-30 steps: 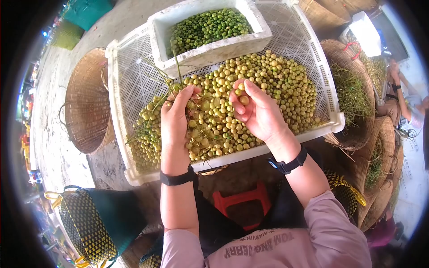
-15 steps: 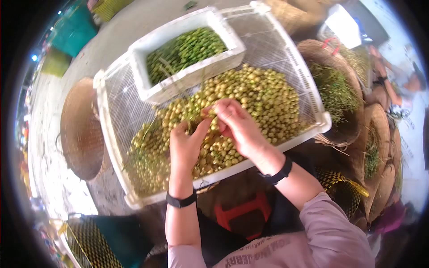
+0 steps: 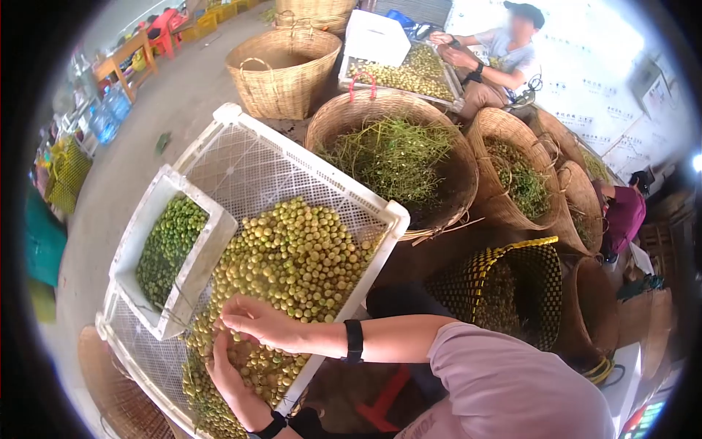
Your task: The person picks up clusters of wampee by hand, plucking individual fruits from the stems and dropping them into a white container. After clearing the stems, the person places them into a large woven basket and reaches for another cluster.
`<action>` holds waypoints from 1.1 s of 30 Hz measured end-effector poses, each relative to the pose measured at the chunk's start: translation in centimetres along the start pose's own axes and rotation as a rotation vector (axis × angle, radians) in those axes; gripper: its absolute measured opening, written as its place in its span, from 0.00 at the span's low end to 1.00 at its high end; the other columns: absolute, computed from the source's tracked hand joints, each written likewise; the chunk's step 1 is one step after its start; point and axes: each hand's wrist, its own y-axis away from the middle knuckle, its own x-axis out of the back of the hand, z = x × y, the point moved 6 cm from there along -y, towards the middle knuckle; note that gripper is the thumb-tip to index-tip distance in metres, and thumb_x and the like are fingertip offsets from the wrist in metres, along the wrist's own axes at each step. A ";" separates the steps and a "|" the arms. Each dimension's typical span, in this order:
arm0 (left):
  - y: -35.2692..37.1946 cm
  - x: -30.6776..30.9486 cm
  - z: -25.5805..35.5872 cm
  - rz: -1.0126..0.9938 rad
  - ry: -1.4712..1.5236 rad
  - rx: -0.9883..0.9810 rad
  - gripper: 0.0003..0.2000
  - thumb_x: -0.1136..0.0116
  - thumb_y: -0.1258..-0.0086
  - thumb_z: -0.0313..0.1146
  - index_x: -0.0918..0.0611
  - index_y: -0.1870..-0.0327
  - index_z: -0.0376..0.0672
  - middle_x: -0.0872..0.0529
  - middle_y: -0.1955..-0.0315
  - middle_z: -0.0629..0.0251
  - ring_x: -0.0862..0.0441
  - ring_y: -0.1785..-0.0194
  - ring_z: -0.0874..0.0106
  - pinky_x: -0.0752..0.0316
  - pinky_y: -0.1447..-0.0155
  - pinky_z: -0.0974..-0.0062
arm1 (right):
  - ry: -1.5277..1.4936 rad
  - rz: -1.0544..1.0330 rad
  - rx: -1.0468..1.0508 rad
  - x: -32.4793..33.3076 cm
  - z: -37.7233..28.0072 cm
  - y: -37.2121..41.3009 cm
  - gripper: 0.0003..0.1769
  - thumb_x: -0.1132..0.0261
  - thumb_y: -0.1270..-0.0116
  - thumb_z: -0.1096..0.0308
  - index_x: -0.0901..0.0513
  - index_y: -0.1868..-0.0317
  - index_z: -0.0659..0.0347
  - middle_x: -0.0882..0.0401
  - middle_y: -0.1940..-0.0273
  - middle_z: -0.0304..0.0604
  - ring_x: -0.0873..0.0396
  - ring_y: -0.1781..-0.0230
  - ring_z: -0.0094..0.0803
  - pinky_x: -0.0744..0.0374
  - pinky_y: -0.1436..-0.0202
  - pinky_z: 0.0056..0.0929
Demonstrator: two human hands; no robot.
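Both hands are over a white mesh tray [image 3: 307, 164] that holds a heap of small round yellow-green fruits [image 3: 292, 256]. My right hand [image 3: 259, 320] has its fingers bent toward the left, and what they hold, if anything, cannot be made out. Just below it, my left hand [image 3: 232, 369] is bent at the edge of the heap, its fingertips partly hidden near thin green stems. A white foam box [image 3: 179, 293] with smaller dark green fruits [image 3: 172, 241] stands on the tray, up and left of the hands.
A large woven basket [image 3: 329, 121] of green stems [image 3: 395, 157] stands beyond the tray, with several more baskets to the right. A yellow-black woven basket [image 3: 545, 293] is nearer. A person [image 3: 504, 55] in a cap sits at another fruit tray [image 3: 428, 69]; another person [image 3: 625, 212] is far right.
The view has swung to the right, so the tray and hands appear further left and the seated person shows more fully. My hands remain close together over the fruits.
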 end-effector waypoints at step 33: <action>0.9 4.5 3.9 0.112 0.212 -0.051 0.09 0.42 0.33 0.39 0.20 0.59 0.44 0.22 0.71 0.73 0.30 0.71 0.83 0.35 0.67 0.85 | 0.240 -0.102 -0.042 -0.9 -0.1 0.3 0.12 0.44 0.26 0.59 0.22 0.59 0.58 0.31 0.71 0.26 0.39 0.76 0.12 0.38 0.74 0.15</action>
